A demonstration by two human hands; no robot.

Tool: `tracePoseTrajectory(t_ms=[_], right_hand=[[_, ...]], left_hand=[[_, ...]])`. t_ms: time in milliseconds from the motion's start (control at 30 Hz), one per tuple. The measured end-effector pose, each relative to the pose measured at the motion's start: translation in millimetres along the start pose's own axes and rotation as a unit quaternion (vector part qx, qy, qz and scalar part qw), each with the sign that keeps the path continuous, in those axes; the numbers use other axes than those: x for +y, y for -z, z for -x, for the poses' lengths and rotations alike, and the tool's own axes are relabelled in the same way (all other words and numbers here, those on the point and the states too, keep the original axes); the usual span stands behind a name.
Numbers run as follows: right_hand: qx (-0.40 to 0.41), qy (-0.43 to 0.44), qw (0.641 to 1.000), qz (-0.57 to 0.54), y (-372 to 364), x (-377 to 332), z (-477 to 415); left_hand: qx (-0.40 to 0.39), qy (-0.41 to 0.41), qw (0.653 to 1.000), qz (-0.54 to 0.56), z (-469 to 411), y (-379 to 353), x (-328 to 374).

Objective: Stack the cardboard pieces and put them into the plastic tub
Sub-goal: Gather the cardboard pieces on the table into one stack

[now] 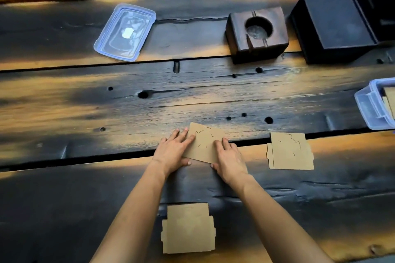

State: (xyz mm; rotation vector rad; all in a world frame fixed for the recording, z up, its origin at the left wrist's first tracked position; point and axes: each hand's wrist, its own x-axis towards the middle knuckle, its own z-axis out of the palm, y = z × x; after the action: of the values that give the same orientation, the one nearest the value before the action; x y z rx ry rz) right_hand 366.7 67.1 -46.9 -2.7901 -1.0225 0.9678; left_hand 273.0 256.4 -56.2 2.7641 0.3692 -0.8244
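Note:
A brown cardboard piece (204, 144) with cut lines lies tilted on the dark wooden table (85, 113). My left hand (174, 151) presses its left edge and my right hand (229, 157) rests on its right side, fingers spread flat. A second cardboard piece (290, 151) lies to the right. A third cardboard piece (189, 228) lies near the front edge between my forearms. The clear plastic tub (374, 107) sits at the far right edge, partly cut off, with some cardboard visible inside.
The tub's clear lid (126, 32) lies at the back left. A dark wooden block with a round hollow (257, 36) and a black square box (335, 25) stand at the back right. Gaps run between the table's planks.

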Motion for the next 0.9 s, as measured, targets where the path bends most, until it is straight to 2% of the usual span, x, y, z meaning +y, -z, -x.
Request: tracePoseTrajectory(t_ms=[433,667,900], right_hand=[[-0.004,0.100,0.993,0.059,21.7,14.2,18.1],[-0.007,0.161,0.984,0.075,16.4,4.6,50.5],[-0.027,0.182,0.980,0.072,-5.0,-7.3,98.8]], left_hand=[[0.034,0.033,0.999,-0.021,37.1,1.7,21.8],[0.025,0.076,0.997,-0.003,93.0,-15.6,32.0],[0.035,0.079,0.996,0.004,152.3,-39.6,39.8]])
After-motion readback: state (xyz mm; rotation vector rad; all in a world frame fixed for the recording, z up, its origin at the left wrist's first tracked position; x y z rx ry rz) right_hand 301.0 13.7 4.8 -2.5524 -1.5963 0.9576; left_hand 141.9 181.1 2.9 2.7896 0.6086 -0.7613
